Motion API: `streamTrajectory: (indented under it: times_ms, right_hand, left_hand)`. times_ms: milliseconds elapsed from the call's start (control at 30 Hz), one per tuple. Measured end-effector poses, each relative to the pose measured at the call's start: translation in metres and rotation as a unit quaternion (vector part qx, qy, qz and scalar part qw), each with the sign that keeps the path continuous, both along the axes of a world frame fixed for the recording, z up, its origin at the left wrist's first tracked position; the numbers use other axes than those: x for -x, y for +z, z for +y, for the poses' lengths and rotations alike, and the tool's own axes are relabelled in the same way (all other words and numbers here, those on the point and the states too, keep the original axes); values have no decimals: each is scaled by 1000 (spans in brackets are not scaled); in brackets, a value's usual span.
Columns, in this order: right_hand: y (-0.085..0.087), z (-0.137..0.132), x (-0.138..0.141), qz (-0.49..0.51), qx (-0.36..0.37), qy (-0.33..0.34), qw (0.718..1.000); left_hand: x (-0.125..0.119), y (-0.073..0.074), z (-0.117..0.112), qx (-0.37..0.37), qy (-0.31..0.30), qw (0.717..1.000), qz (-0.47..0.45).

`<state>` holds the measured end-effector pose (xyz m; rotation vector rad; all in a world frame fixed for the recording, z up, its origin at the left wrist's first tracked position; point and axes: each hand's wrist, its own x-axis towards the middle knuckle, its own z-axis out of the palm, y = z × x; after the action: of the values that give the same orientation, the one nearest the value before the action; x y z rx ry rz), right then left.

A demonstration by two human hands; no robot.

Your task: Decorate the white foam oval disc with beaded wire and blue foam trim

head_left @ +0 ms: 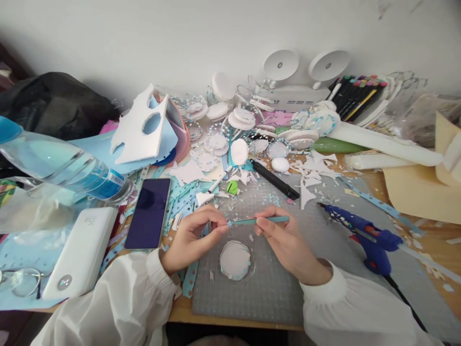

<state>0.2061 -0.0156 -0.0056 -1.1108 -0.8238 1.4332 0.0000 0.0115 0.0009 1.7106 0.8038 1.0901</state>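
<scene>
My left hand (192, 236) is closed in a pinch on a tiny light-blue paper piece (229, 224), too small to make out its exact shape. Teal tweezers (275, 219) lie in the closed fingers of my right hand (284, 240), their thin tip pointing left and meeting the paper piece at my left fingertips. Below and between both hands, a round white foam disc (235, 261) with bluish bits along its edge rests flat on the grey cutting mat (266, 300).
A blue glue gun (374, 238) lies at right, its cord running toward me. Beyond my hands are a black utility knife (275, 179), foam scraps and several decorated discs. On the left sit a phone (148, 214), a white power bank (81, 252), glasses (25, 281) and a water bottle (65, 166).
</scene>
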Motion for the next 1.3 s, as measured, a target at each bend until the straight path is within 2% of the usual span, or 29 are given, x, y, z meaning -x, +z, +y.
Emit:
streamTrajectory:
  times_ms: [233, 467, 700, 867, 967, 1067, 1133, 1167, 1233, 1300]
  right_hand:
    - [-4, -3, 0, -5, -6, 5, 1000]
    - [0, 0, 1, 14, 2, -20, 1000]
    - [-5, -4, -1, 25, 5, 8, 1000]
    - [-4, -5, -2, 25, 0, -6, 1000]
    - [-4, -3, -3, 24, -16, -20, 999]
    - [-5, -1, -7, -26, -71, -61, 995]
    - [-3, -2, -9, -110, -146, -99, 978]
    - [-1, -3, -10, -162, -193, -117, 961]
    - [8, -6, -9, -267, -291, -145, 907]
    - [18, -10, -5, -359, -385, -151, 837]
  left_hand:
    - [2, -1, -1, -1, 8, 1000, -3]
    - [3, -2, -1, -2, -4, 1000, 0]
    - [3, -4, -1, -3, -22, 1000, -8]
    - [3, -4, -1, -3, -28, 1000, -8]
    - [3, -4, -1, 0, -19, 1000, -8]
    - [4, -2, -1, 7, -2, 1000, -9]
    - [5, 0, -2, 24, 2, 1000, -2]
    - [6, 2, -2, 36, 2, 999, 4]
    - [6, 5, -3, 69, -3, 998, 14]
    - [7, 7, -4, 108, -12, 994, 19]
